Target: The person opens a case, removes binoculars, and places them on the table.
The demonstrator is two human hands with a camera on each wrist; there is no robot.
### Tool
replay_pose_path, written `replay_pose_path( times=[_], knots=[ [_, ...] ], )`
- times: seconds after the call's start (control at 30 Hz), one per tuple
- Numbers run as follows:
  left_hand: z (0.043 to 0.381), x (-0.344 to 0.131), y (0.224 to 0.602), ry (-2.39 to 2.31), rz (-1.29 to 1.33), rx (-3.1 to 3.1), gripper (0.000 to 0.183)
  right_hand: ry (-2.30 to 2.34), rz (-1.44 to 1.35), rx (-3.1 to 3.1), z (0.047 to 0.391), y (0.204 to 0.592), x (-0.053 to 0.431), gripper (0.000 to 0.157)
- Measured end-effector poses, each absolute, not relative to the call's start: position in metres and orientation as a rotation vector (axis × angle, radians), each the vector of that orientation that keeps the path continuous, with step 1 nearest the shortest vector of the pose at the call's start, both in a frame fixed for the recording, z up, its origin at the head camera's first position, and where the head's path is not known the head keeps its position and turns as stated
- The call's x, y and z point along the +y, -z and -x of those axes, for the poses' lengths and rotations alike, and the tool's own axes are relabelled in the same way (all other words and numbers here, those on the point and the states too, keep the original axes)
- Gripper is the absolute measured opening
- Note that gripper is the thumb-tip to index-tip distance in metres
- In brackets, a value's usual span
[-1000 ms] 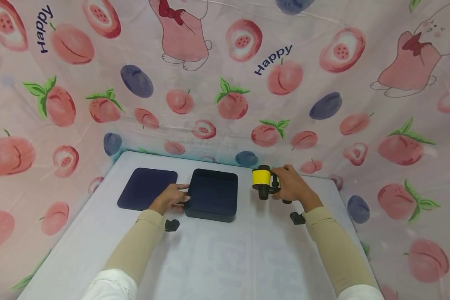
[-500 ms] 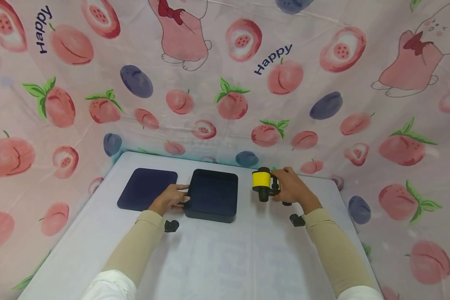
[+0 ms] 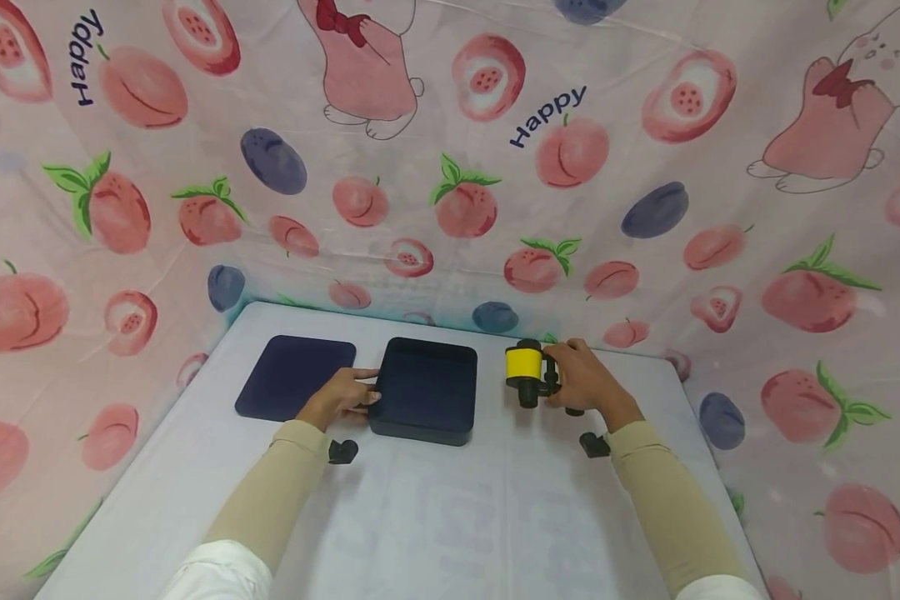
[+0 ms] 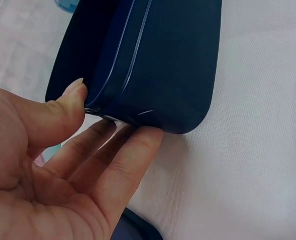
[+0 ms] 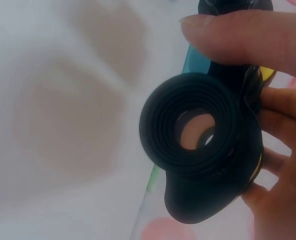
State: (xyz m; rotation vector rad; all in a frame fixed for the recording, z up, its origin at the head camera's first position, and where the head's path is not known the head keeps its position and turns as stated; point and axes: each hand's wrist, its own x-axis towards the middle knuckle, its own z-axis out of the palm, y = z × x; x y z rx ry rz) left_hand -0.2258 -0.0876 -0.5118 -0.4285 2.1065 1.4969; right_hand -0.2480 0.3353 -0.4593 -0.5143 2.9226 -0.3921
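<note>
In the head view, my left hand (image 3: 337, 400) holds the left side of an open dark navy box (image 3: 422, 432). The left wrist view has my thumb over the rim of the box (image 4: 180, 65) and several fingers against its outer wall. My right hand (image 3: 587, 377) grips yellow and black binoculars (image 3: 523, 364) above the table, right of the box and apart from it. One black eyepiece of the binoculars (image 5: 160, 125) faces the right wrist view, with my thumb across the black body and the other fingers partly hidden behind it.
A flat dark navy lid (image 3: 288, 375) lies on the table left of the box. White cloth covers the table (image 3: 450, 525). Fruit-printed curtain (image 3: 390, 217) stands behind and along both sides. Each wrist carries a small black camera mount (image 3: 594, 444).
The binoculars in my right hand have come slightly down and nearer in the head view. My left hand and the box look still.
</note>
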Motion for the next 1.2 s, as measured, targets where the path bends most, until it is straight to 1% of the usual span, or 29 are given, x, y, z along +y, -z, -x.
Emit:
replay_pose_path(
  times=[0.37,1.2],
  knots=[
    [0.228,-0.088,0.514,-1.492,0.43,2.102,0.068,0.404,0.514,2.93,0.248,0.47,0.338,0.092],
    [0.223,-0.086,0.508,-1.527,0.403,2.088,0.067,0.374,0.531,2.919,0.251,0.483,0.342,0.093]
  ],
)
